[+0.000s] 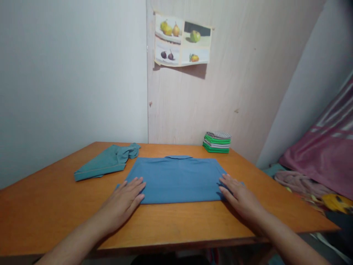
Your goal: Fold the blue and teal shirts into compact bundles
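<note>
A blue collared shirt (pixel 178 178) lies folded into a flat rectangle in the middle of the orange wooden table (pixel 41 206), collar towards the wall. My left hand (pixel 124 200) rests palm down, fingers stretched out, on the shirt's near left corner. My right hand (pixel 238 195) lies flat in the same way on the near right corner. Neither hand holds anything.
A teal garment (pixel 106 162) lies loosely folded at the back left of the table. A small stack of green and grey folded cloths (pixel 217 142) stands at the back right by the wall. Bedding and clothes (pixel 317 165) are piled to the right of the table.
</note>
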The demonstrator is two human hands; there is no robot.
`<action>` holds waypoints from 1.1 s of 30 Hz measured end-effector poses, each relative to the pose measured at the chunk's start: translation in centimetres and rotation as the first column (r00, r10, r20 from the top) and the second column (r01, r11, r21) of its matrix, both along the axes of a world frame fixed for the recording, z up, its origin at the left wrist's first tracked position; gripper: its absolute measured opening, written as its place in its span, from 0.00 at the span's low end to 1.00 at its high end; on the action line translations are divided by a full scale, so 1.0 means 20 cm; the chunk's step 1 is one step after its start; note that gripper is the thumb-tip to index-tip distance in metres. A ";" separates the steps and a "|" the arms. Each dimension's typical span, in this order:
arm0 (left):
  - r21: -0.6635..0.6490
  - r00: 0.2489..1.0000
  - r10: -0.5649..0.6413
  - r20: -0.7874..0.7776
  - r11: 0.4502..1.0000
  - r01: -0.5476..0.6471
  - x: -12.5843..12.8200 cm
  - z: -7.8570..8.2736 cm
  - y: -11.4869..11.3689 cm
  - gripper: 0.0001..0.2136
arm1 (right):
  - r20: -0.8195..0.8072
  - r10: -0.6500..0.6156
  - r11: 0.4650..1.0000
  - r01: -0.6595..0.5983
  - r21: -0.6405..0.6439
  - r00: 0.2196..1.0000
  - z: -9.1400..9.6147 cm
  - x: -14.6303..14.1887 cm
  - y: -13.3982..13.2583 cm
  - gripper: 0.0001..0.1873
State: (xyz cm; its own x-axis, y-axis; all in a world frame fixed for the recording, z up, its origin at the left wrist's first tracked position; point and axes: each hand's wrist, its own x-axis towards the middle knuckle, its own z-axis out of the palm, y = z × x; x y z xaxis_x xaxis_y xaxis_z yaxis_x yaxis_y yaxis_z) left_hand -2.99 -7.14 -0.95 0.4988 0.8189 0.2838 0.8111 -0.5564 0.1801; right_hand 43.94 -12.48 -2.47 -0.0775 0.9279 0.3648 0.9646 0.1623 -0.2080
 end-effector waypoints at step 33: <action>-0.176 0.988 0.005 -0.153 0.984 -0.032 0.17 -0.02 -0.04 0.32 | -0.012 -0.024 0.959 0.020 -0.282 1.000 0.03 -0.13 0.00 0.41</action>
State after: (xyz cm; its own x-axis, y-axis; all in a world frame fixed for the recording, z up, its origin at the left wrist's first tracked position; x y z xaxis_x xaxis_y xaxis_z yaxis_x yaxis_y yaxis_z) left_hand 0.49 -7.99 -1.45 0.5093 0.8588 0.0558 0.8462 -0.5115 0.1492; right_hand 41.39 -12.56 -1.84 -0.0528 0.9947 0.0887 0.9636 0.0740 -0.2568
